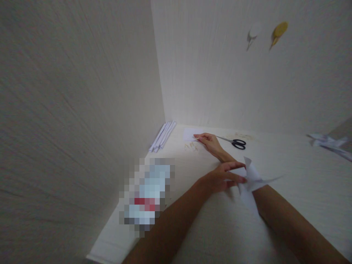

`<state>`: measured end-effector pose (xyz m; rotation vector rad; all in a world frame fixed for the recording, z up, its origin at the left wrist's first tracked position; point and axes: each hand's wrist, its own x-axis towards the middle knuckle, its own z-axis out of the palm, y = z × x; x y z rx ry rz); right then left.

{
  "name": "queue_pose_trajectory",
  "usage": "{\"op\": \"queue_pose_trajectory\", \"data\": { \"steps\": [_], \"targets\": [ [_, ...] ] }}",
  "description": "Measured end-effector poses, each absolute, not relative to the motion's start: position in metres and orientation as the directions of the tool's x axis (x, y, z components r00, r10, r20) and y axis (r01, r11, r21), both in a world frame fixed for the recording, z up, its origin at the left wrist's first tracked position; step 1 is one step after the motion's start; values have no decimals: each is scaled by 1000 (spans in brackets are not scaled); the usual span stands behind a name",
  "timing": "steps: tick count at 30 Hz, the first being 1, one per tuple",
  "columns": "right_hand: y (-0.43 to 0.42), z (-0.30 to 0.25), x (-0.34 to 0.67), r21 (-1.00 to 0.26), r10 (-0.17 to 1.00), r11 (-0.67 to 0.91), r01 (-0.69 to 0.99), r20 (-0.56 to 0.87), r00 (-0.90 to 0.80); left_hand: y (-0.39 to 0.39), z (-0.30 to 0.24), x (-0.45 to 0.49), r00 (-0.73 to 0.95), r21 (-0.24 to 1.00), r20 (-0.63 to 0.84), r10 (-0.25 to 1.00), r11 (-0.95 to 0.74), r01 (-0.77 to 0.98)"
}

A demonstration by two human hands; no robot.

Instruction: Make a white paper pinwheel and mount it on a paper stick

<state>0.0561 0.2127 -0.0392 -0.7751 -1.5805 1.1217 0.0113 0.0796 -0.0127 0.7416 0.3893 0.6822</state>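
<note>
Low over the table [291,165], left hand [220,178] pinches a paper pinwheel [254,179] by one side, seemingly sparing its blades; right hand [209,143] reaches past underneath, that forearm in the way, fingertips gathered near yellowish slivers [191,147], grip too small to tell. Black-handled scissors [237,143] beside it, rolled paper sticks [162,136] leftward.

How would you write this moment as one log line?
left grip: holds folded white paper | right grip: at white sheet, anything held unclear | scissors: on table

dim and grainy (soft shadows)
</note>
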Motion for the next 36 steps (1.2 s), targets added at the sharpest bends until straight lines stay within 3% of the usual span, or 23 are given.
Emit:
{"op": "queue_pose_trajectory", "data": {
  "steps": [12,19,26,32,36],
  "targets": [
    [212,-39,55,-904,875,424,-58,426,-232,80,-15,12,705,737,-113,700,535,-413],
    [208,-34,54,-918,913,381,-111,392,-110,80,-15,12,699,733,-130,703,543,-410],
    [200,-31,73,-951,959,280,-130,273,72,80,-16,11,676,728,-133,725,534,-430],
    [171,-23,131,-969,984,150,-195,127,126,79,-9,12,616,718,-29,787,445,-535],
    [137,-20,168,-967,984,80,-242,38,174,87,-8,12,368,748,-43,929,274,-604]
  ]
}}
